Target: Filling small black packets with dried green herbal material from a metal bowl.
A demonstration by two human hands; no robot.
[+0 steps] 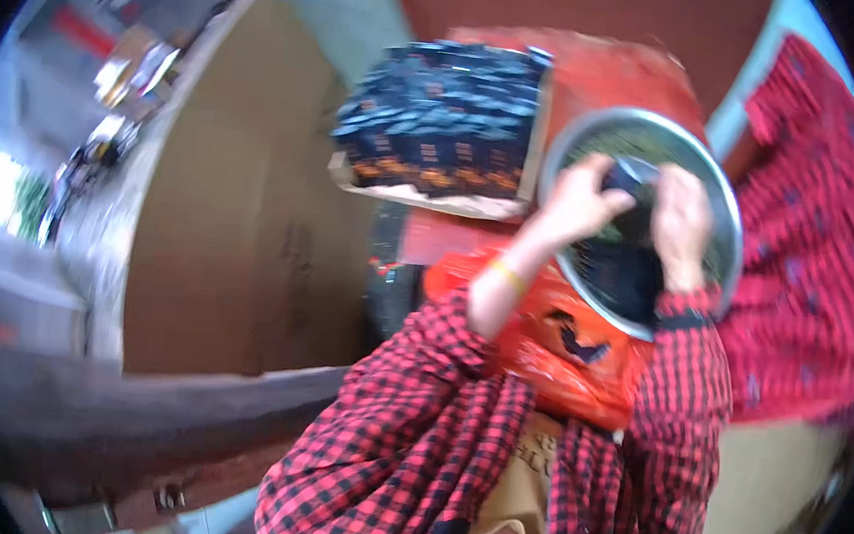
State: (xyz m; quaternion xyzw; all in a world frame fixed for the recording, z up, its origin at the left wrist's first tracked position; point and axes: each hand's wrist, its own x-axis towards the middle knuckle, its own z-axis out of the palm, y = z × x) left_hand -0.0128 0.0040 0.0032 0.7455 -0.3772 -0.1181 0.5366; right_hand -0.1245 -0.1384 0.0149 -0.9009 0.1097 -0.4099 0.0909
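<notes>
A wide metal basin (732,238) in front of me holds dry green leafy matter (651,143). Above its contents, a small dark pouch (637,201) with a silvery upper part is held between my two hands. My left hand (581,202) grips its left side, the thumb pointing inward across it. Along the opposite side lies my right hand (680,223), fingers together and blurred by motion. Another dark packet (614,278) is in the near part of the basin, below my hands; its right part is hard to make out.
Left of the basin, a shallow carton (432,202) is packed with rows of dark blue pouches (446,118). An orange-red plastic bag (577,362) lies between me and the basin. A large cardboard sheet or box (250,215) fills the left. Pink-red patterned cloth (807,259) is close at right.
</notes>
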